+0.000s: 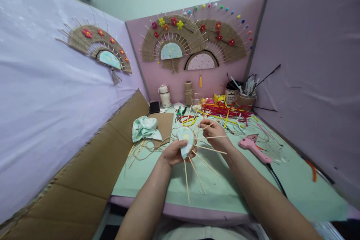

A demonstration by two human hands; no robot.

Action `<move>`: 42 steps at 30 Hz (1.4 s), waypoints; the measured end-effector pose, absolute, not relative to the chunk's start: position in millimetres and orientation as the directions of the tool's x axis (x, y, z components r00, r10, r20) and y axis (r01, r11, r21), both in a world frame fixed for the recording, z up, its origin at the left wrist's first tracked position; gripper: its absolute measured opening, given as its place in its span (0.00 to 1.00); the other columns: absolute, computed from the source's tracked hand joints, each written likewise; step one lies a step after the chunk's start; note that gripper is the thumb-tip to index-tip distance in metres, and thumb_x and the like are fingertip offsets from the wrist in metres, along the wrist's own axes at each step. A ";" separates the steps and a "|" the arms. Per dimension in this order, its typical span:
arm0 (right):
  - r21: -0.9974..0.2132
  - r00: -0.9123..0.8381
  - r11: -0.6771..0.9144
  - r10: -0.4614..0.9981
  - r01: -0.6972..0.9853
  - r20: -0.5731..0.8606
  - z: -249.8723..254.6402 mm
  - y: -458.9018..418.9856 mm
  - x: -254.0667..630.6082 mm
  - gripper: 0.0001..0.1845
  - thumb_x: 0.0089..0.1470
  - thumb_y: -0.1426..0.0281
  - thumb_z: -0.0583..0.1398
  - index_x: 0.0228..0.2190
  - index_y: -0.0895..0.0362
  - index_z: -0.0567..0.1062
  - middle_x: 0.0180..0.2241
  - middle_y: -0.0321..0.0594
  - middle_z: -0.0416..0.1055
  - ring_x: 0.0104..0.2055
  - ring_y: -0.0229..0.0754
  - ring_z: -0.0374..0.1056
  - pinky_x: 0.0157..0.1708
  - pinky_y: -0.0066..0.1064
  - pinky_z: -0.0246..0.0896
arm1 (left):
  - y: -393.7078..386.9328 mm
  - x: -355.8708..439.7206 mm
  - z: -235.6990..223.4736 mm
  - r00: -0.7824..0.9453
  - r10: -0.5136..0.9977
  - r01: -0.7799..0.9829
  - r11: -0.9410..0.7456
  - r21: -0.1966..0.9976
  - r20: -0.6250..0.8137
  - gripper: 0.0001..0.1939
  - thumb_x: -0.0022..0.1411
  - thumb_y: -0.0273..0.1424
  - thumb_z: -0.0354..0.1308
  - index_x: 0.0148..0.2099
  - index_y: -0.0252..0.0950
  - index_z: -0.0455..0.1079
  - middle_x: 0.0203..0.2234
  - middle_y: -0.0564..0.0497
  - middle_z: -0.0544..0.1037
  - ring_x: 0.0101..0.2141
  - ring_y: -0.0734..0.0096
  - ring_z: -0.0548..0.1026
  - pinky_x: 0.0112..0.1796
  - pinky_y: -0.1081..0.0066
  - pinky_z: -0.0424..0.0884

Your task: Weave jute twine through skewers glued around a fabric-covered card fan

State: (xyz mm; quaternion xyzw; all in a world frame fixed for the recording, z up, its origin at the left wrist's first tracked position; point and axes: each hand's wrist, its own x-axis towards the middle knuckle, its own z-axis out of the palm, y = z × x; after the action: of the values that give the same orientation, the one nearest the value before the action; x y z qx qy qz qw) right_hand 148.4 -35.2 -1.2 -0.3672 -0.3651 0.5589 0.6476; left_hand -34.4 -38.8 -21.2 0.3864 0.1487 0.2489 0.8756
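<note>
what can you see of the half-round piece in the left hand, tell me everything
The half-round piece has a pale blue, fabric-like face with a yellowish patch. Thin, pale sticks, wooden by their look, fan out from its curved edge; a brownish rim shows there. Its straight edge faces roughly left. The left hand holds it above the green tabletop, thumb on the face. The right hand is among the sticks; what its fingertips grip is unclear.
</note>
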 end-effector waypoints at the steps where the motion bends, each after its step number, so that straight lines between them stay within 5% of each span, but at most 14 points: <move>1: -0.880 0.132 0.121 0.989 -0.460 0.067 -1.2 -34.7 148.7 0.14 0.34 0.68 0.68 0.26 0.57 0.73 0.21 0.32 0.68 0.16 0.27 0.46 0.16 0.26 0.35 | -38.8 -34.0 -20.4 0.827 0.556 -0.322 0.584 0.745 -0.078 0.22 0.47 0.38 0.65 0.41 0.28 0.70 0.26 0.46 0.73 0.23 0.73 0.71 0.18 0.78 0.65; 12: -0.834 0.230 0.223 0.966 -0.505 0.119 2.5 -34.3 150.1 0.12 0.35 0.69 0.68 0.26 0.56 0.74 0.21 0.32 0.67 0.17 0.28 0.47 0.16 0.25 0.37 | -45.3 -29.6 -14.1 0.759 0.644 -0.352 0.531 0.771 -0.096 0.16 0.48 0.29 0.65 0.40 0.29 0.70 0.32 0.43 0.75 0.31 0.67 0.74 0.33 0.67 0.70; 26: -0.807 0.229 0.259 0.961 -0.530 0.158 8.1 -37.3 153.1 0.11 0.35 0.69 0.67 0.26 0.56 0.73 0.22 0.34 0.69 0.18 0.28 0.48 0.16 0.24 0.38 | -37.5 -26.9 -9.5 0.591 0.794 -0.534 0.518 0.668 -0.143 0.14 0.49 0.26 0.63 0.40 0.27 0.69 0.27 0.47 0.72 0.25 0.76 0.70 0.21 0.80 0.65; 31: -0.815 0.236 0.269 0.957 -0.513 0.168 8.8 -39.0 152.8 0.11 0.36 0.70 0.67 0.27 0.55 0.74 0.24 0.34 0.71 0.18 0.29 0.49 0.16 0.24 0.41 | -36.0 -25.9 -3.0 0.617 0.770 -0.568 0.578 0.585 -0.162 0.04 0.55 0.24 0.57 0.34 0.27 0.68 0.25 0.47 0.69 0.24 0.80 0.67 0.16 0.86 0.59; 42: -0.857 0.257 0.298 0.945 -0.420 0.203 5.2 -39.6 152.2 0.09 0.39 0.67 0.66 0.27 0.54 0.75 0.26 0.35 0.71 0.21 0.31 0.55 0.19 0.25 0.48 | -40.0 -24.8 -1.4 0.692 0.711 -0.542 0.623 0.564 -0.121 0.10 0.51 0.22 0.57 0.38 0.25 0.69 0.26 0.47 0.70 0.22 0.82 0.64 0.13 0.89 0.56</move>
State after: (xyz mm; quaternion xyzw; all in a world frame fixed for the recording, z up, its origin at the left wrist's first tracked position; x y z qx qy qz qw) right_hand 152.2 -39.6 5.2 -0.3482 -0.3765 0.4791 0.7124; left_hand -24.8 -40.0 -1.4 0.2510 0.1690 0.3541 0.8849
